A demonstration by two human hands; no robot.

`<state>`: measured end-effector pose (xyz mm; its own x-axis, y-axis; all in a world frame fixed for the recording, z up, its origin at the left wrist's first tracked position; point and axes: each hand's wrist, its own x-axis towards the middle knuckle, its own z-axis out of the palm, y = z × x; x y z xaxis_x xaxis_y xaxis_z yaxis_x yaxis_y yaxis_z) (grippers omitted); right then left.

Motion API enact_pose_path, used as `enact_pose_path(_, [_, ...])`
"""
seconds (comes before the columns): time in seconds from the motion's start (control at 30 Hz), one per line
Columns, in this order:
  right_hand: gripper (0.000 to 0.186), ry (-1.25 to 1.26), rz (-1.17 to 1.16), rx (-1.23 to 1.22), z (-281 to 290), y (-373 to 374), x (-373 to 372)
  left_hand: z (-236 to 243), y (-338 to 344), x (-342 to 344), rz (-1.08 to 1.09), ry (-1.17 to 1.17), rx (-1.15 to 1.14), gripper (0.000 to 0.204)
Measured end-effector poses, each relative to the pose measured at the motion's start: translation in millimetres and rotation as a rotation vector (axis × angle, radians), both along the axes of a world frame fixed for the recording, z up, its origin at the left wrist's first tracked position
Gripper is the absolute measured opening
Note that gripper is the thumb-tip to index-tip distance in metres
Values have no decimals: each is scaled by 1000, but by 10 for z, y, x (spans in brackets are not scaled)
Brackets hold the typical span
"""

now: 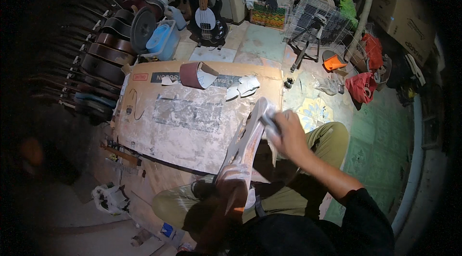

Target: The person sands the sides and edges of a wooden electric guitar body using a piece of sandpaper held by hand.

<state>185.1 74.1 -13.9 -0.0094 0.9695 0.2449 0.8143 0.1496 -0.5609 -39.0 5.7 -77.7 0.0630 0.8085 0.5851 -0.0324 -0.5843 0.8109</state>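
Observation:
Propped on edge over my lap is a pale, dusty guitar body (237, 146), bare wood with cut-outs along its face. My left hand (233, 175) is wrapped round its near part and holds it. My right hand (290, 136) is closed on a grey sanding pad (269, 120), pressed against the body's far right edge; motion blurs the pad slightly. Beyond the body, a dusty cardboard sheet (187, 136) lies flat. On it are a curled piece of brown sandpaper (191, 74) and some crumpled white paper scraps (244, 87).
Several guitars stand in a row at the left, near a blue tub (162, 39). An electric bass (208, 23) stands at the back. A wire cage (315, 20), an orange scoop (332, 62) and a red bag (361, 87) are at the far right. Loose tools (120, 155) lie at the left.

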Motion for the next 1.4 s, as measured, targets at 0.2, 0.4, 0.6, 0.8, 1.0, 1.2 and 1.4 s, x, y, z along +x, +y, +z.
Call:
enact_pose_path(0.2, [31, 527, -110, -123, -399, 481, 400, 47, 90, 135, -3, -47, 16, 11])
enact_pose_path(0.4, [37, 110, -48, 53, -324, 343, 298, 1, 25, 19, -4, 3, -44, 10])
enact_pose_path(0.6, [29, 43, 22, 68, -35, 149, 51, 0, -10, -63, 15, 28, -60, 10])
enact_pose_path(0.8, [34, 113, -7, 69, -255, 381, 232, -17, 4, -56, 7, 33, -96, 10])
enact_pose_path(1.0, [40, 432, -129, -126, -537, 619, 596, -106, 14, 63, -34, 67, -168, 10])
enact_pose_path(1.2, [33, 48, -24, 35, -188, 210, 173, -56, -22, -34, -1, 33, -118, 11])
enact_pose_path(1.4, [34, -4, 40, 57, -48, 77, 35, -51, -13, -28, 21, 21, -91, 11])
